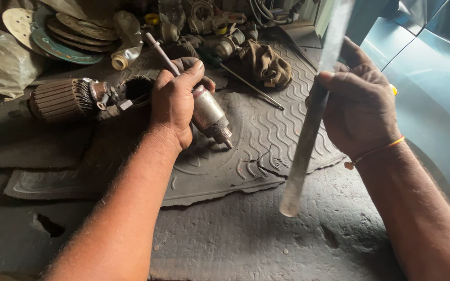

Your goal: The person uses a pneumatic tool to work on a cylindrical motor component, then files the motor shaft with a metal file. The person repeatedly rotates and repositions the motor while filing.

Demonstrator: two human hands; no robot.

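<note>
Left grip (175, 101) tilts shaft assembly (207, 109), gear end pointing down-right toward mat (266, 140).

A rough grey floor (266, 234) carries everything; its near part is pitted concrete, with a small dark hole towards the left edge; a worn black rubber mat (266, 135) with wavy ribs lies across the middle, cracked and torn along its near edge; a copper-wound armature (61, 99) lies on its side at the mat's left end; a brown cloth (266, 65) sits crumpled near the mat's far edge, a thin metal rod (251, 86) just beside it; round sanding discs (63, 31) are stacked at the far left corner, beside a crumpled plastic sheet (1, 60); a clutter of small metal parts (204, 23) lines the far edge.
</note>
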